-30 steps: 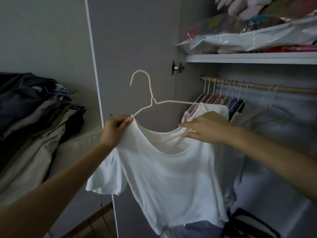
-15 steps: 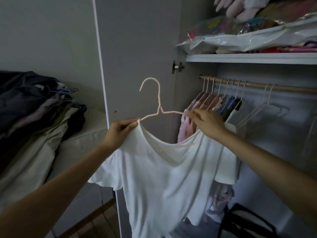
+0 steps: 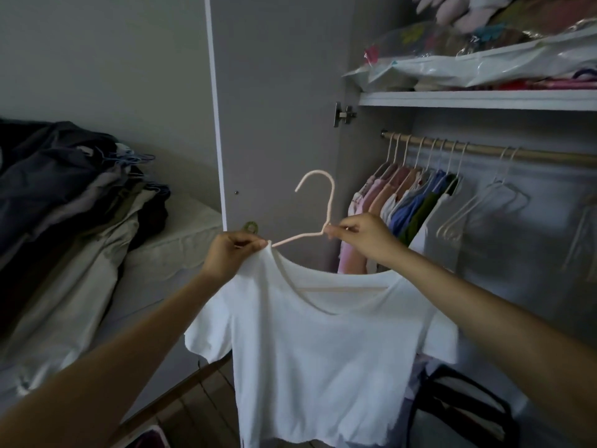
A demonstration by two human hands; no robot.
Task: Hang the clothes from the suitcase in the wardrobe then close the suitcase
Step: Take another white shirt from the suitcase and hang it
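Observation:
A white T-shirt hangs on a pale pink hanger in front of me, both shoulders seated on it. My left hand pinches the shirt's left shoulder at the hanger's end. My right hand grips the hanger at the base of its hook. The wardrobe rail runs above and to the right, carrying several hung garments and a few bare hangers. The suitcase is out of view.
The open wardrobe door stands just behind the hanger. A shelf above the rail holds plastic bags. A bed on the left bears a heap of dark and beige clothes. A dark bag sits low in the wardrobe.
The shirt's right shoulder has been pulled over the hanger's end. My right hand moved from the right shoulder to the hanger's neck. The whole shirt sits lower in view.

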